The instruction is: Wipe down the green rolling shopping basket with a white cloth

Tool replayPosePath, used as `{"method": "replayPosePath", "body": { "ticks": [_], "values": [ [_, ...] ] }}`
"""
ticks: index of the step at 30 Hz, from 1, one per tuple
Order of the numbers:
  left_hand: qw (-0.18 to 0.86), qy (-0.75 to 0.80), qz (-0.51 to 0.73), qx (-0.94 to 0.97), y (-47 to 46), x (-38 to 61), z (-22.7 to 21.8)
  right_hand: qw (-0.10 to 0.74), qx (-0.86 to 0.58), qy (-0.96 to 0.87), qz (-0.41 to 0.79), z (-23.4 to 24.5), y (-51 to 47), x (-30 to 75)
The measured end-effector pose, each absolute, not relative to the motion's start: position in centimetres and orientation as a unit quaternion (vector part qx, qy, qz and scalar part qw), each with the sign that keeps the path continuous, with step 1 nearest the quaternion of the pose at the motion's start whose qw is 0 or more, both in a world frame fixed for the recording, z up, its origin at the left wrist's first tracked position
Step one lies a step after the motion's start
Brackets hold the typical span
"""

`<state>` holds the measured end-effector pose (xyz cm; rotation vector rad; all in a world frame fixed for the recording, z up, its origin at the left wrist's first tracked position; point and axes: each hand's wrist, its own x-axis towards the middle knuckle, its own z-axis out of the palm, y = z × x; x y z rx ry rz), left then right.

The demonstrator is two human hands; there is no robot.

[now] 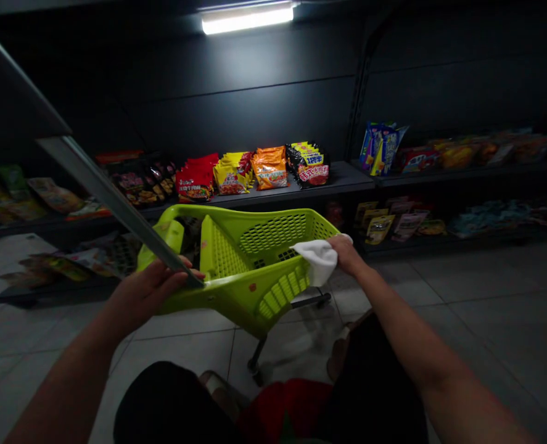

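Note:
A lime-green plastic shopping cart (240,296) stands before me, its perforated basket showing no goods inside. My right hand (345,253) is closed on a white cloth (319,259), pressed against the rim at the cart's right-hand corner. At the near left side of the cart, my left hand (146,293) grips the rim, fingers curled over it. A grey metal bar (116,197) slants down from the upper left and passes in front of those fingers, partly hiding them. A small reddish mark (253,287) shows on the cart's near side.
Behind the cart runs a dark shelf (347,176) with red, yellow, orange and black noodle packs (271,168). Blue snack bags (382,148) stand farther right. A lower shelf holds small pouches (379,228). My knees are close below the cart, above a tiled floor (467,290).

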<state>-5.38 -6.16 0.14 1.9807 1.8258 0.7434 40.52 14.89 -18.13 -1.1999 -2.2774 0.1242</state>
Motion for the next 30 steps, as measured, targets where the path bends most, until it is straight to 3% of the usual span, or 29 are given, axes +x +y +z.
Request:
{"method": "replayPosePath", "body": {
  "ticks": [4, 8, 12, 15, 18, 24, 27, 30],
  "values": [
    [0.272, 0.601, 0.295, 0.691, -2.7, -5.2, 0.0, 0.247, -0.501, -0.829, 0.023, -17.5, 16.2, 43.5],
    [0.275, 0.576, 0.284, 0.716, -0.3, -4.3, -0.5, 0.219, -0.415, -0.883, 0.024, -15.8, 12.7, 34.3],
    [0.217, 0.578, 0.245, 0.747, 0.4, -3.4, -0.6, 0.328, -0.293, -0.898, 0.016, -13.2, 6.9, 21.6],
    [0.171, 0.585, 0.218, 0.762, 0.2, -2.9, -0.2, 0.385, -0.257, -0.886, 0.017, -12.8, 5.1, 18.3],
    [0.199, 0.587, 0.22, 0.754, -0.3, -2.9, 0.2, 0.382, -0.284, -0.879, 0.019, -15.1, 6.7, 22.5],
    [0.261, 0.581, 0.229, 0.737, 0.0, -4.0, 0.5, 0.363, -0.451, -0.815, 0.044, -19.2, 13.9, 41.8],
    [0.264, 0.576, 0.202, 0.747, 0.5, -4.4, 0.8, 0.448, -0.579, -0.679, 0.054, -19.5, 16.0, 48.5],
    [0.232, 0.557, 0.164, 0.78, 0.8, -4.3, 1.0, 0.544, -0.686, -0.48, 0.056, -20.2, 16.6, 48.1]
  ]
}}
